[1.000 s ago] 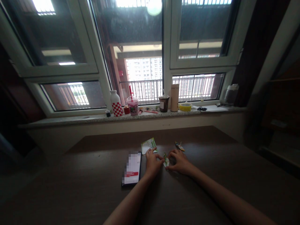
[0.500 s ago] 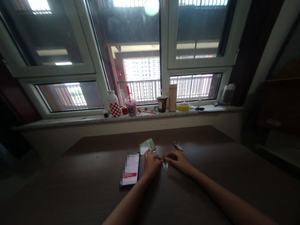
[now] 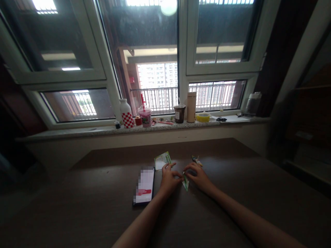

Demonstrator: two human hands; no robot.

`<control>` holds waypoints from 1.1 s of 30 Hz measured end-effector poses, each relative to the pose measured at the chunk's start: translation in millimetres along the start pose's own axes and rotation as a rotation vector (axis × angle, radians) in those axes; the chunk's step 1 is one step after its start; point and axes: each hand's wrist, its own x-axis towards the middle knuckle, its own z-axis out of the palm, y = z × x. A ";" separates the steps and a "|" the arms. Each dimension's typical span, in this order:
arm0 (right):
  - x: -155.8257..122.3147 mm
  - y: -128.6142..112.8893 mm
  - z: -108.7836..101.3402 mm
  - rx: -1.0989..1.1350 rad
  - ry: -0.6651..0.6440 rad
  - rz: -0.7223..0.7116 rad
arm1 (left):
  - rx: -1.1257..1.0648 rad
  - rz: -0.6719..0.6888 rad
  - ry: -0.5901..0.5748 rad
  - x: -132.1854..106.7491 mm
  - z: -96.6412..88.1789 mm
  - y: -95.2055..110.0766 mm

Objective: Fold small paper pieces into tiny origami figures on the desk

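Note:
A small folded piece of green and white paper (image 3: 185,182) rests on the dark wooden table (image 3: 90,203) between my two hands. My left hand (image 3: 168,179) pinches its left edge with curled fingers. My right hand (image 3: 198,176) grips its upper right part, fingers bent over it. A square sheet of green and white paper (image 3: 162,160) lies flat just beyond my left hand. A finished folded paper figure (image 3: 196,159) sits behind my right hand, partly hidden by it.
A phone (image 3: 144,185) with a lit screen lies left of my left hand. On the stone windowsill (image 3: 77,131) stand a red-checked bottle (image 3: 126,113), a pink cup (image 3: 145,116), a dark cup (image 3: 179,113), a beige flask (image 3: 191,106) and yellow tape (image 3: 203,117).
The folded paper has turned and shifted slightly right and down between my fingers. Both hands stay close together on it. The view has shifted slightly.

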 end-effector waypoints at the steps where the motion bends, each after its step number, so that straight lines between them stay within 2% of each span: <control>1: 0.2 -1.0 -0.1 -0.004 0.004 -0.004 | 0.004 0.004 -0.003 0.0 0.1 -0.2; 10: 1.2 -4.7 0.8 -0.027 -0.014 0.016 | 0.012 0.020 0.000 0.3 4.3 -5.1; 18: 1.0 3.4 1.7 -0.011 -0.005 0.059 | 0.020 -0.004 0.044 0.1 2.9 -2.8; 27: -1.4 10.1 3.6 -0.041 -0.044 0.037 | 0.011 -0.015 0.061 -0.8 0.5 1.1; 33: -1.9 10.1 4.0 -0.039 -0.080 0.047 | 0.024 0.042 0.074 -1.9 2.3 0.6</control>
